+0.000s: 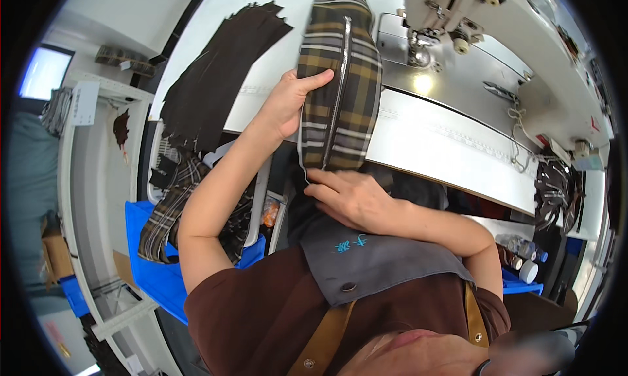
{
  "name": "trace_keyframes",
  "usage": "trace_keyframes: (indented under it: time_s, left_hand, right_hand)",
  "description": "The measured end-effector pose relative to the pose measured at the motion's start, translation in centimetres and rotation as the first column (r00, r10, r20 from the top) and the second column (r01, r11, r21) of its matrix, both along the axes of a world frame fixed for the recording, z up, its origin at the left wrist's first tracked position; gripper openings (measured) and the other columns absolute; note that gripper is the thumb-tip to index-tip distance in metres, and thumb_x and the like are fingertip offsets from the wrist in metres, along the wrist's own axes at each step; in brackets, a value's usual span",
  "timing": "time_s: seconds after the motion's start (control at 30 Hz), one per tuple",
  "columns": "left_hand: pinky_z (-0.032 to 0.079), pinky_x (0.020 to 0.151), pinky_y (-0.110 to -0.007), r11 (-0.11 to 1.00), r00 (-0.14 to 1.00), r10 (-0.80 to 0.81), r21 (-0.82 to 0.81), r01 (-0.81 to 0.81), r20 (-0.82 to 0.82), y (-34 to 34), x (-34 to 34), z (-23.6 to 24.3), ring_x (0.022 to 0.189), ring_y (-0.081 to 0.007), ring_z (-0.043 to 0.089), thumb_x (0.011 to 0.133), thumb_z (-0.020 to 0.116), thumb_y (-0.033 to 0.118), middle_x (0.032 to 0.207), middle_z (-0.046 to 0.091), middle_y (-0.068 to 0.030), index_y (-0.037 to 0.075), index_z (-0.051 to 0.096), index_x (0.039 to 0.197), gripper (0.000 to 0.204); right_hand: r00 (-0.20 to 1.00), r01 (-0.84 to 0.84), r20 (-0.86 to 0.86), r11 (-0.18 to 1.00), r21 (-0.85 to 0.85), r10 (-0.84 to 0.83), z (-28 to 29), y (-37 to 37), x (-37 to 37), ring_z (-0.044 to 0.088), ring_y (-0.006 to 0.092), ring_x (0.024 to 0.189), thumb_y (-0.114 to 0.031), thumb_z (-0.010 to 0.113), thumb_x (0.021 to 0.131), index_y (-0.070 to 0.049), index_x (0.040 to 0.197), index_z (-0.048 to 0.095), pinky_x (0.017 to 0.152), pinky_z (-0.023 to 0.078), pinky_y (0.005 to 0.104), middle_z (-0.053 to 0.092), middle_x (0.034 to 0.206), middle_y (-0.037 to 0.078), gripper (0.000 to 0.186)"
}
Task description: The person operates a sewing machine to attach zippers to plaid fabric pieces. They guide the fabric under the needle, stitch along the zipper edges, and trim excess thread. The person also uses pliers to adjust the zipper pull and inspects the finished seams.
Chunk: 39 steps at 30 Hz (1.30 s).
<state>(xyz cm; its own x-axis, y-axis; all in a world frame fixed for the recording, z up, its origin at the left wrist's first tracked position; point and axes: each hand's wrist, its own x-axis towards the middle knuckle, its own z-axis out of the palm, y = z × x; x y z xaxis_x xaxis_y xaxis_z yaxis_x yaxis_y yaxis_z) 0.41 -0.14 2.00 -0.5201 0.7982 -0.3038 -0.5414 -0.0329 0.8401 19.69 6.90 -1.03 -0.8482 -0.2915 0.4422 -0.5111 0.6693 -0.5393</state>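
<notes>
A brown and yellow plaid fabric pouch (pixel 340 81) with a grey zipper running down its middle lies lengthwise over the front edge of the white sewing table (pixel 445 140). My left hand (pixel 288 101) grips the pouch's left side, thumb on top. At the pouch's near end, my right hand (pixel 350 196) pinches the lower edge, just below the table edge. The sewing machine (pixel 451 16) stands right of the pouch, its needle area (pixel 418 52) close to the pouch's upper right side.
A stack of dark brown cut fabric pieces (pixel 216 75) lies on the table's left. Below it, a blue bin (pixel 154 265) holds plaid fabric (pixel 170 206). Thread spools (pixel 523 258) and another plaid bundle (pixel 556 186) sit at the right. A white shelf (pixel 91 179) stands far left.
</notes>
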Motion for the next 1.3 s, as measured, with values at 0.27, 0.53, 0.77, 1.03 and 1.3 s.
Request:
trace_keyframes:
  time_s: [0.27,0.53,0.77,1.03,1.3]
  left_hand:
    - [0.057,0.082,-0.034,0.959,0.980,0.198,0.201,-0.198,0.022,-4.8,-0.2,0.5,0.094,-0.0191,0.066,0.091,0.057,0.006,0.108,0.065,-0.0106,-0.001,0.055,0.116,0.027]
    - [0.054,0.088,-0.035,0.925,0.976,0.214,0.310,-0.217,0.047,-6.9,0.8,0.1,0.101,-0.0214,0.064,0.094,0.054,0.011,0.114,0.063,-0.0114,-0.001,0.051,0.123,0.032]
    - [0.056,0.083,-0.035,0.894,0.970,0.210,0.378,-0.241,0.122,-10.7,-0.3,-0.2,0.093,-0.0221,0.067,0.096,0.051,0.016,0.107,0.066,-0.0137,-0.005,0.058,0.114,0.029]
    - [0.055,0.082,-0.034,0.794,0.846,0.525,0.309,-0.524,0.086,-17.0,1.8,0.7,0.091,-0.0215,0.067,0.092,0.058,0.015,0.105,0.067,-0.0112,-0.002,0.062,0.108,0.024]
    - [0.049,0.082,-0.031,0.164,0.355,0.318,-0.318,-0.934,-0.879,-39.3,13.3,11.1,0.092,-0.0194,0.065,0.092,0.056,0.014,0.102,0.068,-0.0130,-0.003,0.060,0.114,0.029]
  right_hand:
    - [0.971,0.232,0.056,0.973,0.011,-0.232,2.4,10.2,5.0,0.064,0.0303,0.074,-0.008,0.071,0.077,-0.002,0.102,0.064,0.066,0.052,0.0373,0.067,0.086,0.014,0.026]
    - [0.564,0.798,-0.372,0.371,0.475,-0.737,-2.8,29.4,7.2,0.056,0.0316,0.111,-0.002,0.054,0.088,-0.003,0.121,0.058,0.095,0.043,0.0364,0.061,0.118,0.014,0.033]
    - [0.493,0.849,-0.274,0.389,0.356,-0.825,-2.1,26.1,10.0,0.061,0.0275,0.090,-0.010,0.057,0.090,-0.011,0.111,0.067,0.078,0.049,0.0357,0.064,0.103,0.009,0.024]
    - [0.563,0.796,-0.392,0.351,0.492,-0.728,-3.3,28.2,9.4,0.061,0.0270,0.095,-0.011,0.055,0.091,-0.012,0.110,0.068,0.082,0.048,0.0366,0.065,0.110,0.008,0.024]
    - [0.577,0.784,-0.246,0.446,0.431,-0.778,-4.2,29.6,10.8,0.060,0.0297,0.107,-0.010,0.048,0.095,-0.008,0.117,0.063,0.089,0.047,0.0348,0.062,0.120,0.010,0.027]
